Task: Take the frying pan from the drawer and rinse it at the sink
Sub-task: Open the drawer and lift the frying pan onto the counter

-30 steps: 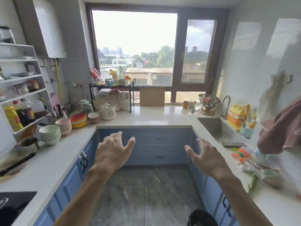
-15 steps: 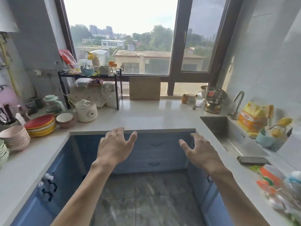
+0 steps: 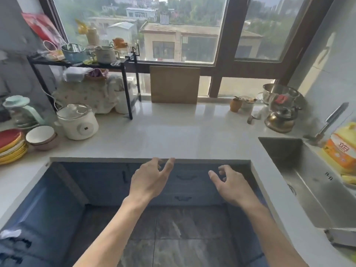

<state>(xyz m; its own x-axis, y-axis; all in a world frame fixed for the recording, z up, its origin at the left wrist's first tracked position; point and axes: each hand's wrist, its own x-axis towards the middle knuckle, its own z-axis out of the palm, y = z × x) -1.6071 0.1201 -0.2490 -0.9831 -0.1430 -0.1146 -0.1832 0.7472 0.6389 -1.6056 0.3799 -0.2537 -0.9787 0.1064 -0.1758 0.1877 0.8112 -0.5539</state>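
My left hand (image 3: 149,180) and my right hand (image 3: 229,183) reach forward in front of the blue drawers (image 3: 185,187) under the far counter edge, both empty with fingers apart. The upper drawer handle (image 3: 186,177) sits between the hands, and a lower handle (image 3: 182,198) is just below; both drawers are closed. No frying pan is in view. The steel sink (image 3: 300,170) is set into the counter at the right, with its tap (image 3: 331,120) behind it.
The white counter (image 3: 173,137) wraps around three sides. A white cooker (image 3: 77,122), bowls (image 3: 41,136) and stacked plates (image 3: 10,145) stand left. A cutting board (image 3: 174,84) leans at the window. A kettle (image 3: 280,120) and a yellow detergent bottle (image 3: 342,149) flank the sink.
The view has closed in on the far counter and tilted down. Both hands have moved forward toward the drawers, and my right hand's fingers have curled slightly.
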